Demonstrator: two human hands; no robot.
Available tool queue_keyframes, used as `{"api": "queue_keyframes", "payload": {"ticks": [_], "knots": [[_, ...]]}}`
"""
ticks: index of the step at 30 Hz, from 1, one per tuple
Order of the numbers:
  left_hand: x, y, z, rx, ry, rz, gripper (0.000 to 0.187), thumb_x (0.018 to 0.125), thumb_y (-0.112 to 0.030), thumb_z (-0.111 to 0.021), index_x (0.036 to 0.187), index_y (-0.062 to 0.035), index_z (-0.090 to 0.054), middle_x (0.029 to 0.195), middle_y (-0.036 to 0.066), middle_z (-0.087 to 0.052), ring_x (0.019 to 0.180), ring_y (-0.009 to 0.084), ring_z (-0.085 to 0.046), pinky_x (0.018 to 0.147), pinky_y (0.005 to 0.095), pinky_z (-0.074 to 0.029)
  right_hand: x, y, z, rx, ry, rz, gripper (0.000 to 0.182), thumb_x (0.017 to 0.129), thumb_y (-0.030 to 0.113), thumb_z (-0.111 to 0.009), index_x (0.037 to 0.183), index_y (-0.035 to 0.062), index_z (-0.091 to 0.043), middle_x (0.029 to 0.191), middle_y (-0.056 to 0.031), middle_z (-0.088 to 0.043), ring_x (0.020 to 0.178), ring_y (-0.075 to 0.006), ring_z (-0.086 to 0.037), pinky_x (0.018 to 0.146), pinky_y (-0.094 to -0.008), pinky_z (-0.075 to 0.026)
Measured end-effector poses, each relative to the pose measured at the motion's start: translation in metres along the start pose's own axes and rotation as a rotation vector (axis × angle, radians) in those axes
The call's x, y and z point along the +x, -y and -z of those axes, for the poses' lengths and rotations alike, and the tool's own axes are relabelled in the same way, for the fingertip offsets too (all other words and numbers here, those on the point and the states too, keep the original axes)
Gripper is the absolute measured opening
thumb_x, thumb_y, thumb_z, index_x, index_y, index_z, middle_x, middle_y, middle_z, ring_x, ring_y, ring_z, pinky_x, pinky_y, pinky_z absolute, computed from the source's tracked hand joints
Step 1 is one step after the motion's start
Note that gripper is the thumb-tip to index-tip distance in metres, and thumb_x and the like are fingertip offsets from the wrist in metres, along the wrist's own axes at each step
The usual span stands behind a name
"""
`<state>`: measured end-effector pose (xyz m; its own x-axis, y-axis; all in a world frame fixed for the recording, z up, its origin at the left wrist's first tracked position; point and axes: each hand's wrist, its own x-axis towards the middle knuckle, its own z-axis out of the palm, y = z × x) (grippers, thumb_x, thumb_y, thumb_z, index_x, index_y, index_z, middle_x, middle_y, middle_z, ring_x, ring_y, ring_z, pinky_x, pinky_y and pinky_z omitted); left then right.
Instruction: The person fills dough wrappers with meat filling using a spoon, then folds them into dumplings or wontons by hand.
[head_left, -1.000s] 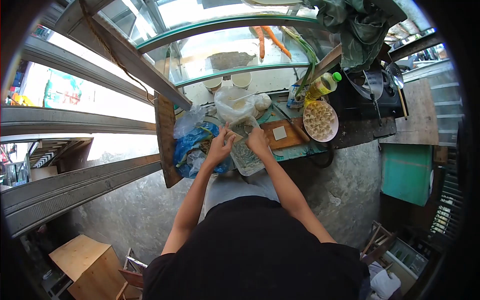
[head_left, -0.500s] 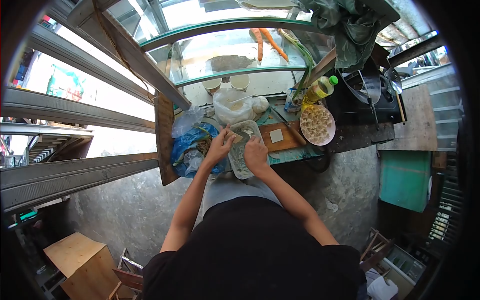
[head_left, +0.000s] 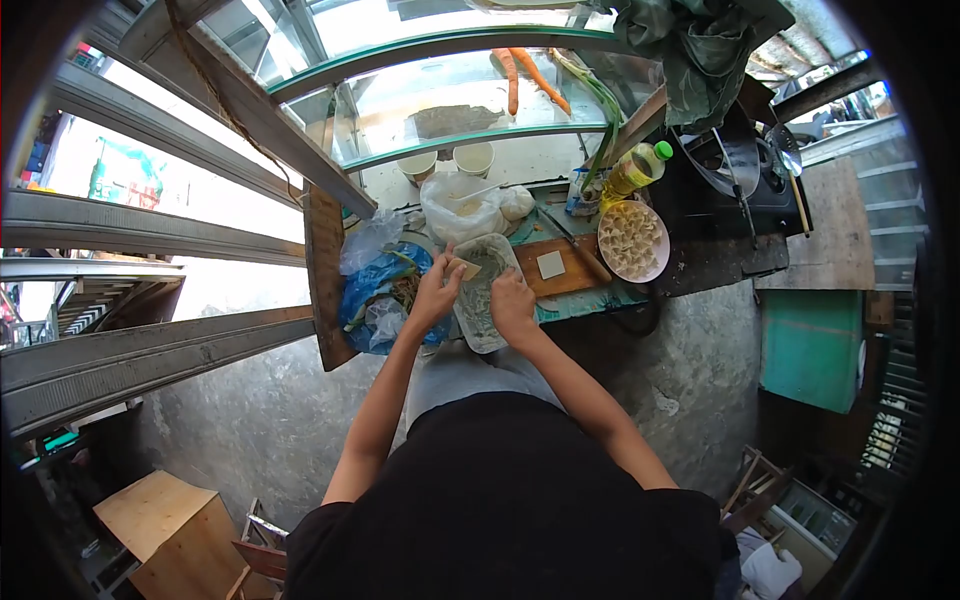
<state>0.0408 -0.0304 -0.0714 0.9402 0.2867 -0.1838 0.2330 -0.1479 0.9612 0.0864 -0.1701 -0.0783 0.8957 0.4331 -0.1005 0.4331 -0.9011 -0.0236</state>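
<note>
Grey floor (head_left: 260, 400) beneath green-covered table (head_left: 592, 301); pale square (head_left: 470, 270) between left fingers (head_left: 441, 268); right fingers (head_left: 509, 284) by tub (head_left: 479, 318), grip unclear

Bright light comes in on the left, and the gray floor (head_left: 300, 410) has a wooden box (head_left: 165, 530) on it.

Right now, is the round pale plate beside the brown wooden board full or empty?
Full: pale folded dumplings cover the round pale plate, leaving little but its rim bare.
</note>
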Motion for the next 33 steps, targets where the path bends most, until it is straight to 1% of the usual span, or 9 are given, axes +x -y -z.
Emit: {"api": "queue_keyframes", "payload": {"ticks": [8,17,20,22,23,25,26,28,33], "knots": [[-0.007,0.003,-0.013,-0.074,-0.046,0.051,0.034,0.089,-0.019,-0.049,0.115,0.0018,-0.047,0.137,0.017,-0.032,0.133,0.0356,-0.010,0.104,0.0351,-0.019,0.001,0.008,-0.024,0.065,0.057,-0.108,0.021,0.077,0.006,-0.051,0.092,-0.0080,-0.053,0.076,-0.0174,-0.061,0.066,-0.0251,-0.065,0.053,-0.0313,-0.052],[-0.002,0.004,-0.006,-0.229,0.016,0.094,0.026,0.090,-0.018,-0.048,0.107,0.0015,-0.050,0.139,0.019,-0.029,0.134,0.0283,-0.009,0.103,0.0322,-0.019,0.004,-0.020,-0.011,0.097,0.042,0.248,0.010,0.073,0.006,-0.053,0.073,-0.0024,-0.058,0.070,-0.0196,-0.061,0.065,-0.0290,-0.064,0.054,-0.0372,-0.052],[0.000,0.009,-0.004,-0.347,0.011,0.100,0.022,0.090,-0.017,-0.048,0.101,0.0019,-0.052,0.140,0.018,-0.028,0.130,0.0265,-0.025,0.100,0.0306,-0.024,0.010,-0.020,0.006,0.250,0.102,0.238,0.010,0.073,0.006,-0.052,0.071,-0.0017,-0.058,0.073,-0.0211,-0.061,0.069,-0.0330,-0.063,0.060,-0.0394,-0.051],[-0.001,0.001,-0.004,-0.500,-0.168,0.118,0.024,0.090,-0.017,-0.048,0.102,0.0033,-0.052,0.128,0.015,-0.045,0.113,0.0220,-0.046,0.093,0.0262,-0.033,0.010,-0.022,0.017,0.377,0.214,0.070,0.016,0.073,0.005,-0.048,0.081,-0.0019,-0.061,0.076,-0.0208,-0.061,0.076,-0.0368,-0.060,0.065,-0.0412,-0.050],[-0.004,-0.002,-0.003,-0.501,-0.176,0.115,0.024,0.090,-0.017,-0.048,0.102,0.0033,-0.052,0.128,0.015,-0.045,0.113,0.0220,-0.046,0.093,0.0262,-0.033,0.006,-0.026,0.019,0.377,0.214,0.078,0.016,0.073,0.005,-0.048,0.081,-0.0019,-0.061,0.076,-0.0208,-0.061,0.076,-0.0368,-0.060,0.065,-0.0412,-0.050],[-0.013,-0.016,0.004,-0.361,-0.383,0.143,0.024,0.090,-0.016,-0.049,0.102,0.0047,-0.053,0.107,0.010,-0.058,0.091,0.0154,-0.057,0.083,0.0236,-0.042,-0.008,-0.039,0.023,0.561,0.100,0.074,0.022,0.079,0.006,-0.046,0.093,0.0001,-0.063,0.070,-0.0173,-0.060,0.070,-0.0285,-0.062,0.062,-0.0356,-0.047],[-0.017,-0.019,0.006,-0.361,-0.392,0.144,0.024,0.090,-0.016,-0.049,0.102,0.0047,-0.053,0.107,0.010,-0.058,0.091,0.0154,-0.057,0.083,0.0236,-0.042,-0.015,-0.047,0.027,0.562,0.103,0.082,0.022,0.079,0.006,-0.046,0.093,0.0001,-0.063,0.070,-0.0173,-0.060,0.070,-0.0285,-0.062,0.062,-0.0356,-0.047],[-0.024,-0.019,0.007,-0.592,-0.442,0.218,0.023,0.090,-0.014,-0.048,0.104,0.0044,-0.053,0.093,0.007,-0.061,0.085,0.0147,-0.060,0.077,0.0245,-0.048,-0.028,-0.061,0.041,1.003,0.217,-0.039,0.021,0.080,0.010,-0.050,0.092,0.0008,-0.064,0.073,-0.0137,-0.063,0.068,-0.0232,-0.062,0.061,-0.0345,-0.044],[-0.044,-0.026,-0.003,-0.749,-0.240,0.399,0.026,0.090,-0.010,-0.045,0.108,0.0082,-0.051,0.098,0.013,-0.060,0.088,0.0198,-0.061,0.078,0.0296,-0.052,-0.051,-0.078,0.043,1.504,0.417,-0.083,0.023,0.087,0.013,-0.049,0.100,-0.0006,-0.062,0.079,-0.0040,-0.064,0.071,-0.0098,-0.056,0.063,-0.0247,-0.042]]}}
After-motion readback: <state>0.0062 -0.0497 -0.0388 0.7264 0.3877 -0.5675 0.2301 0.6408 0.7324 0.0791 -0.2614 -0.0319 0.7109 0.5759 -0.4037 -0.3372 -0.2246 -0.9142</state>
